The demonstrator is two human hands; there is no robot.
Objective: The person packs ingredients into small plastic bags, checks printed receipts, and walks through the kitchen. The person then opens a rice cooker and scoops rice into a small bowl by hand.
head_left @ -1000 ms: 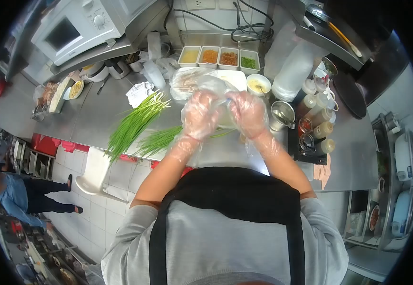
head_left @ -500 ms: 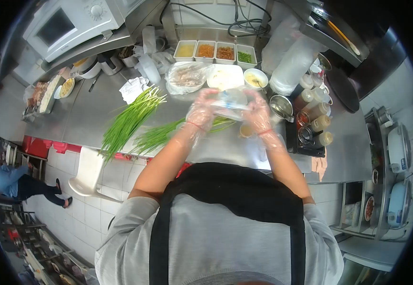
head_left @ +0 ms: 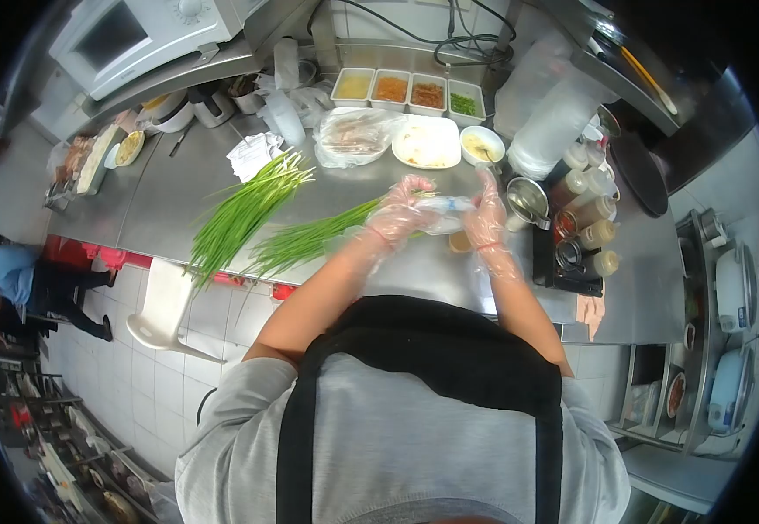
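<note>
Over the worktop (head_left: 170, 196), my left hand (head_left: 399, 212) and right hand (head_left: 486, 220) pinch clear plastic (head_left: 443, 206) (narrower than before), so gathering it seems further along.

A steel counter (head_left: 170, 201) bears a white dish (head_left: 427, 144). Just left of the dish lies a filled clear bag (head_left: 355, 138); farther left, a crumpled paper (head_left: 255, 155). Directly behind the dish stand four small trays (head_left: 427, 111) in a row, and right beside it a white bowl (head_left: 482, 147). To the dish's near left spread a thick green bunch (head_left: 248, 210) and a thinner bunch (head_left: 310, 240); to its near right, a black caddy (head_left: 572, 278).
</note>
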